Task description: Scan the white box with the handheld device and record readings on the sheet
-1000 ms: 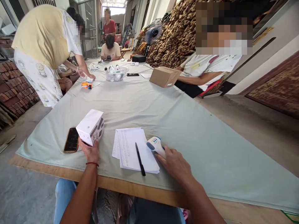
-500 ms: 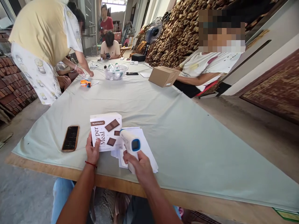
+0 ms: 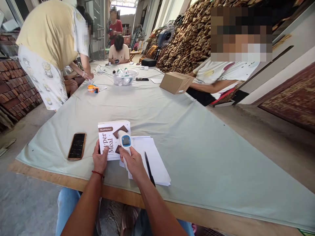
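Note:
My left hand [image 3: 100, 157] grips the lower left side of a white box [image 3: 105, 134] printed "NutriMotion" with brown squares on it, its thumb across the front. In my right hand [image 3: 133, 160] is a white infrared thermometer [image 3: 124, 143] with a blue-rimmed screen facing me. The thermometer overlaps the right part of the box; whether they touch I cannot tell. White paper sheets [image 3: 155, 154] lie beside and partly under my right hand, with a black pen [image 3: 149, 167] on them. Left of the box lies a phone [image 3: 77, 146] in a brown-orange case.
Farther along the cloth-covered table [image 3: 197, 147] stand a clear basin [image 3: 124, 79] of bottles, an orange tape dispenser [image 3: 93, 88] and a dark phone [image 3: 142, 79]. A person at right holds a cardboard box [image 3: 176, 83]. Another person [image 3: 49, 36] bends over the left edge.
My right hand has brought the thermometer left, over the front of the box, uncovering the pen on the papers. The person at left has drawn their hands together.

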Available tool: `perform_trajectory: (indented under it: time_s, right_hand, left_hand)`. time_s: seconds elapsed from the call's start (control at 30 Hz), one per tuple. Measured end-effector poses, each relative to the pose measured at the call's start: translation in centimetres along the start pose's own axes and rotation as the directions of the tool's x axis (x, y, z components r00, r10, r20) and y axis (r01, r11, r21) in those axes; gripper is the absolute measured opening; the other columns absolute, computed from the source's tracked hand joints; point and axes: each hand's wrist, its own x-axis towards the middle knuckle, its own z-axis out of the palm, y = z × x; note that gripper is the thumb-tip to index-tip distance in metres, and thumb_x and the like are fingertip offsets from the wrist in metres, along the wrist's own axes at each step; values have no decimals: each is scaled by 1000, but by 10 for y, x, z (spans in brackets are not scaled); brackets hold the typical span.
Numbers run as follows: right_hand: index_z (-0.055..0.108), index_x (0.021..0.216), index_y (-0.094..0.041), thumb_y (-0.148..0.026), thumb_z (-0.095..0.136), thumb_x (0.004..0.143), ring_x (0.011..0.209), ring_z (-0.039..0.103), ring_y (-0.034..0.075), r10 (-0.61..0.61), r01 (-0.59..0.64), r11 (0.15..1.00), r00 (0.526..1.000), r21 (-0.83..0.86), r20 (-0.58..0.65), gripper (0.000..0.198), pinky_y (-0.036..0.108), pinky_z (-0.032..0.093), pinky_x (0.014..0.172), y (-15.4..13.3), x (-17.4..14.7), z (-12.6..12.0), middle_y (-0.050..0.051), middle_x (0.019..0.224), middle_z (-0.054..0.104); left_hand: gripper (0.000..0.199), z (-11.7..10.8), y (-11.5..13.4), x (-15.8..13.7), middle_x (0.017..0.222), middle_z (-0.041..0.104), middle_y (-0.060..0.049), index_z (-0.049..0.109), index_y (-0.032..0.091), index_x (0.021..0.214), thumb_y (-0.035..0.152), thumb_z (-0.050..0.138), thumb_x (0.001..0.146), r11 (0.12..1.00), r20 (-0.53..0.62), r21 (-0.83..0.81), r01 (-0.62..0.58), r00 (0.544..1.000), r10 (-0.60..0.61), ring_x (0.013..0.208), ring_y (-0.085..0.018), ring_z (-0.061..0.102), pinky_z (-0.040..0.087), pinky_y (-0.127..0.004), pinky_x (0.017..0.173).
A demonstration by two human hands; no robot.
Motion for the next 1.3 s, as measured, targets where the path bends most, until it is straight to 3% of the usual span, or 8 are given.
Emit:
perform_trajectory:
  time_s: [0.27,0.5,0.8,1.3]
  right_hand:
    - [56,74,-21,-60,60,76,51,45,13,18,-18,1000,1000,0,14,39,26,35,51,3,2,-2,-5,54,51]
    - [53,67,-21,-60,59,76,50,45,12,1,-1,998,1000,-69,-6,40,25,35,50,-1,1,-3,-4,53,52]
    - [54,69,-21,-59,61,75,49,44,13,7,-8,999,1000,-43,-20,39,26,34,49,4,-1,-2,-4,52,51]
    - [51,63,-22,-59,61,73,48,43,13,10,-12,999,999,-35,-51,40,27,35,48,1,-3,1,-4,50,51]
  left_hand:
    - [62,0,4,-1,108,70,-11,55,14,130,42,67,76,1000,9,22,7,1000,-7,98,-25,66,55,-37,82]
    - [58,0,2,-1,110,69,-11,57,14,126,42,67,76,1000,11,-7,15,1000,-15,100,-25,65,55,-36,83]
    - [56,0,8,-2,105,71,-8,58,16,125,44,66,77,999,24,40,-21,1000,20,92,-23,66,55,-33,78]
    - [59,1,4,-1,109,69,-9,57,16,126,45,67,76,1000,2,19,-7,1000,7,97,-24,65,54,-35,82]
